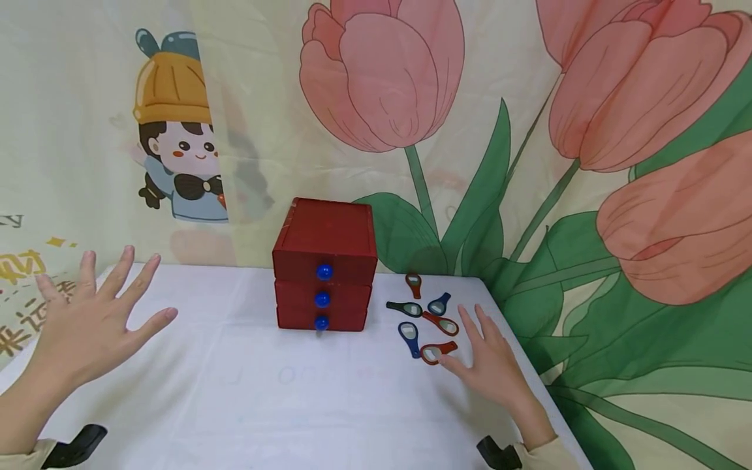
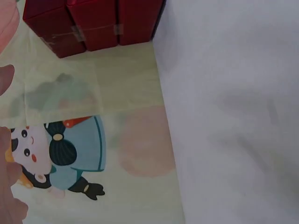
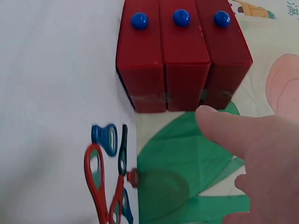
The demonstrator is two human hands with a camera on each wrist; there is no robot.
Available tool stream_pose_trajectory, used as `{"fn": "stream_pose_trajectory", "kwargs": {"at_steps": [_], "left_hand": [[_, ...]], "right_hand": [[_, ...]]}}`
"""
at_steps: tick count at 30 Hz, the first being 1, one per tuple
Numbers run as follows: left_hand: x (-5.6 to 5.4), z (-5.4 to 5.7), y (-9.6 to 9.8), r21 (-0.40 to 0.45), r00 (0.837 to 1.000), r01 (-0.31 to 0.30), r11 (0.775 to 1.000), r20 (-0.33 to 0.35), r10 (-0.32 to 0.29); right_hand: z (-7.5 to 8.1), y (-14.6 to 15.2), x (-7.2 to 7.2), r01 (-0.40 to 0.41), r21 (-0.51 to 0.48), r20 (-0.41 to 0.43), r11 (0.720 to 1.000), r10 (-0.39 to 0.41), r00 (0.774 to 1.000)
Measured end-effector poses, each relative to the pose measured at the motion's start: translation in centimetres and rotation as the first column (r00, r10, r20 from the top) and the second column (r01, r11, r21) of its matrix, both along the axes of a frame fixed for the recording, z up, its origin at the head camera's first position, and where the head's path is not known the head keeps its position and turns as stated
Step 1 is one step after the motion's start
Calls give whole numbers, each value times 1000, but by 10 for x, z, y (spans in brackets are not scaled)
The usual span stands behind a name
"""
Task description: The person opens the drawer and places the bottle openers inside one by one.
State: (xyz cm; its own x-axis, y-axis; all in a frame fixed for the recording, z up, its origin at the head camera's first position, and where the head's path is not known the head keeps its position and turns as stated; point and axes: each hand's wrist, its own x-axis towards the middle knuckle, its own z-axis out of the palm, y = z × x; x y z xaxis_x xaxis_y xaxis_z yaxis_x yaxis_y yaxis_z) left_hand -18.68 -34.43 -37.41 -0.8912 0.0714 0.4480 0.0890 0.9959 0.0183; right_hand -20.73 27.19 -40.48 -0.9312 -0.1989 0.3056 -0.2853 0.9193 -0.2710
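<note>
In the head view, looks forward and down across the table [image 1: 235, 391] to the backdrop [image 1: 258, 85], set back enough to include left hand [image 1: 96, 323], right hand [image 1: 496, 362], box [image 1: 302, 267] and magnifiers [image 1: 440, 323]. From the left wrist, looks on rolled sideways, with backdrop at left, sharing box and printed figure [image 1: 176, 163] with the head view. From the right wrist, faces the box from nearer, rolled oppositely, sharing box and magnifiers with the head view.
</note>
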Motion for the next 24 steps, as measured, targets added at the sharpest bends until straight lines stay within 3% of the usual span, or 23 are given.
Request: {"fn": "stream_pose_trajectory", "kwargs": {"at_steps": [8, 14, 19, 24], "left_hand": [[-22, 7, 27, 81, 993, 116, 990, 6, -117], [-37, 12, 43, 189, 982, 168, 967, 51, -181], [-50, 17, 56, 308, 966, 195, 931, 104, -237], [-61, 20, 68, 427, 944, 215, 878, 138, -298]], "right_hand": [[-5, -26, -4, -38, -108, 110, 993, 50, 993], [-11, -43, -9, -68, -187, 164, 980, 100, 981], [-14, -57, -15, -92, -235, 177, 968, 136, 975], [-11, -75, -20, -126, -309, 202, 943, 194, 960]]}}
